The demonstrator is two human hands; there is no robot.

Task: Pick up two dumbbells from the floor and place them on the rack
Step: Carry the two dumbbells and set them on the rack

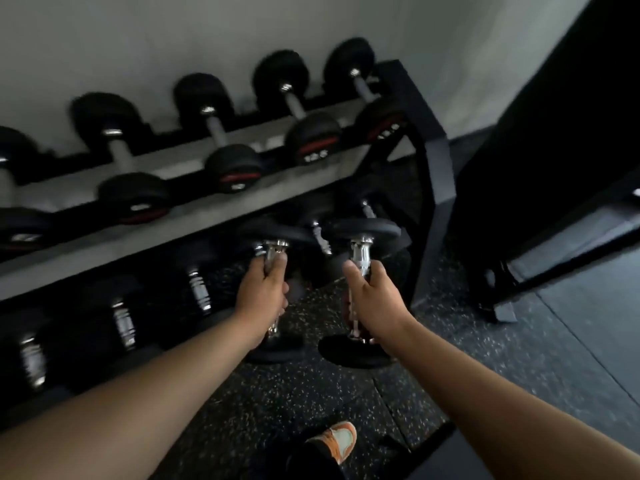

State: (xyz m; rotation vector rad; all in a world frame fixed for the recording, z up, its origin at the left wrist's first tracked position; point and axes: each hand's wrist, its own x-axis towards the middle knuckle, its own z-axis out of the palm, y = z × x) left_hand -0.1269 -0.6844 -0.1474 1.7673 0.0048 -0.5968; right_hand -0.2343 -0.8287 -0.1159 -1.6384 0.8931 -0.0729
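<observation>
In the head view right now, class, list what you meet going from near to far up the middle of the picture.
orange shoe → speckled floor → left hand and right hand, each gripping a dumbbell → top-shelf dumbbells → wall

The two held dumbbells [360, 289] have chrome handles and black end plates. On the black-framed rack [433, 161], the upper-shelf dumbbells [225, 140] are black with grey handles and red bands on their end faces; white markings there are too blurred to read. The floor [277, 403] is black rubber flecked with pale specks. The wall [138, 36] is off-white. At the bottom edge, a shoe [337, 441] looks orange and white.
</observation>
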